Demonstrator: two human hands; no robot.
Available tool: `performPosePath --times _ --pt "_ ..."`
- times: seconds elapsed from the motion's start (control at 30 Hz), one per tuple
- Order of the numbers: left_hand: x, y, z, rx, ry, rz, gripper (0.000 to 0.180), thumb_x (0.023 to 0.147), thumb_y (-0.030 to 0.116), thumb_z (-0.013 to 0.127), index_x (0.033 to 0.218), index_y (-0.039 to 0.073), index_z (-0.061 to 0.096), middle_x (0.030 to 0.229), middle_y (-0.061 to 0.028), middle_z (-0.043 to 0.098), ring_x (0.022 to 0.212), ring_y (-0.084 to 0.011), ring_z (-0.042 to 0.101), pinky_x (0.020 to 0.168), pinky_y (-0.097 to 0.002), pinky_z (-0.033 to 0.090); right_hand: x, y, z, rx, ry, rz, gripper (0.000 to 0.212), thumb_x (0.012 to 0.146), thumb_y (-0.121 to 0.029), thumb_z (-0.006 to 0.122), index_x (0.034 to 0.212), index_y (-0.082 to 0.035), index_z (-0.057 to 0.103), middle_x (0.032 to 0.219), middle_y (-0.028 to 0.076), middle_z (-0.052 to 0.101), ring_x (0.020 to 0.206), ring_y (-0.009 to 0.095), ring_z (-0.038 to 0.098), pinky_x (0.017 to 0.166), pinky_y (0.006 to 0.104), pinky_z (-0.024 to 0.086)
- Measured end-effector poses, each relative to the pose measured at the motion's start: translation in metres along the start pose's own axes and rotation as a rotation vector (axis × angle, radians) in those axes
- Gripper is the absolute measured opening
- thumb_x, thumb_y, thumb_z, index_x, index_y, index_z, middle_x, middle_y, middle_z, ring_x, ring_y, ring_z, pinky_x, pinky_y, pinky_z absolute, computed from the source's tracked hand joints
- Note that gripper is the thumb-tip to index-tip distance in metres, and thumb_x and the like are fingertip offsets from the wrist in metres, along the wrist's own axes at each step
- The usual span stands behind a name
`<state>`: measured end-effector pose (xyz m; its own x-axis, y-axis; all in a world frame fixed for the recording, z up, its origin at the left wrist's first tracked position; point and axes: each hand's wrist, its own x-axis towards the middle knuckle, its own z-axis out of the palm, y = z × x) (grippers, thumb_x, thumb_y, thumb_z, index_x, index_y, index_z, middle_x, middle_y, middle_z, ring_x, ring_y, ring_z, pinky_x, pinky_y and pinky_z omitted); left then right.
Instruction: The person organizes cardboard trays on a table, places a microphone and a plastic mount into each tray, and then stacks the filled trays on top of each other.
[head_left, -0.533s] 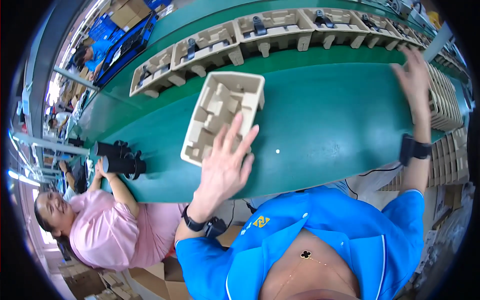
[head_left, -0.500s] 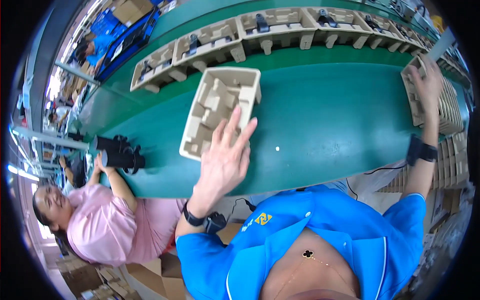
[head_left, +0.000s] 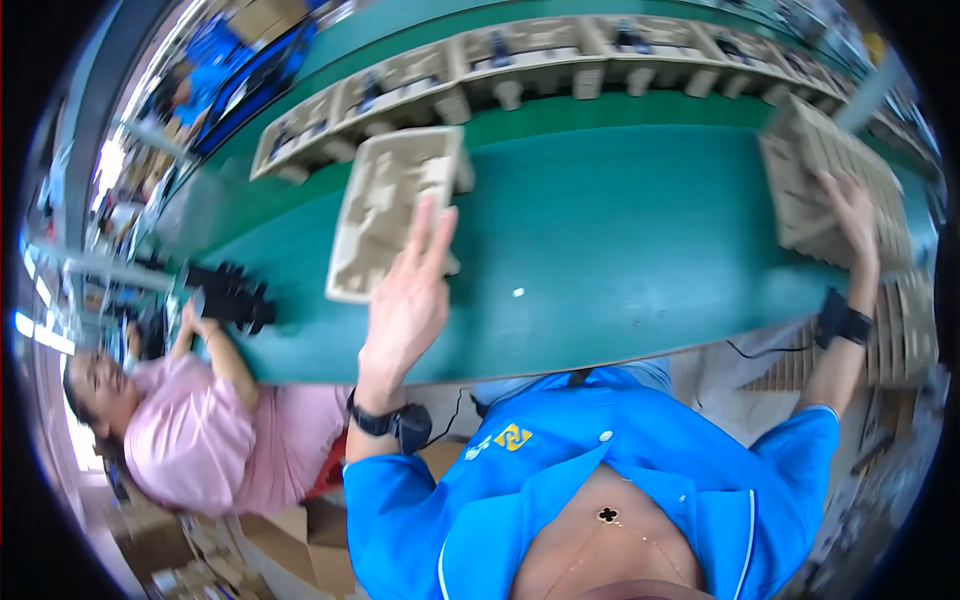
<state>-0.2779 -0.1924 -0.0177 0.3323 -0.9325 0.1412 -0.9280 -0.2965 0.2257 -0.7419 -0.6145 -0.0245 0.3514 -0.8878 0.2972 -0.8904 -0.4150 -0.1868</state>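
My left hand lies flat, fingers spread, on pulp tray; my right hand at 3 o'clock grips tray stack.

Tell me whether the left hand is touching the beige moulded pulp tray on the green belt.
Touching: in the head view, the left hand's fingertips overlap the tray's near edge.

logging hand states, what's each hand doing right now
Left hand: open, fingers spread, resting on the moulded pulp tray.
Right hand: fingers on the pulp tray stack; grip cannot be told.
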Motion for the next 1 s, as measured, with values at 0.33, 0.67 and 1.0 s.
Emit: performPosePath --times 0.33,0.67,1.0 --pt "-0.005 -0.027 0.004 0.087 0.338 0.011 0.058 0.092 0.014 0.057 0.146 0.010 0.038 0.146 -0.0165 0.041 0.122 -0.0334 0.052 0.095 -0.0402 0.047 -0.089 -0.195 -0.051 0.334 -0.096 -0.608 0.055 0.088 -0.035 0.065 0.133 -0.005 0.053 0.141 0.021 0.047 0.131 0.035 0.044 0.110 0.0423 0.032" --pt "0.114 0.094 0.065 -1.282 0.012 -0.043 0.060 0.088 0.008 0.057 0.145 0.010 0.041 0.148 -0.0152 0.041 0.138 -0.0268 0.034 0.111 -0.0352 0.029 -0.078 -0.147 -0.018 0.234 -0.104 -0.265 0.032 0.092 -0.019 0.055 0.119 -0.004 0.063 0.120 0.018 0.060 0.117 0.033 0.053 0.101 0.0391 0.040" --pt "0.101 0.121 0.071 -1.342 -0.051 0.062 0.057 0.079 -0.001 0.055 0.136 0.009 0.051 0.138 -0.0101 0.052 0.128 -0.0210 0.046 0.098 -0.0297 0.041 -0.060 -0.093 -0.015 0.367 -0.077 -0.189 0.026 0.090 -0.011 0.053 0.110 -0.006 0.069 0.102 0.013 0.066 0.101 0.029 0.059 0.091 0.0362 0.045"
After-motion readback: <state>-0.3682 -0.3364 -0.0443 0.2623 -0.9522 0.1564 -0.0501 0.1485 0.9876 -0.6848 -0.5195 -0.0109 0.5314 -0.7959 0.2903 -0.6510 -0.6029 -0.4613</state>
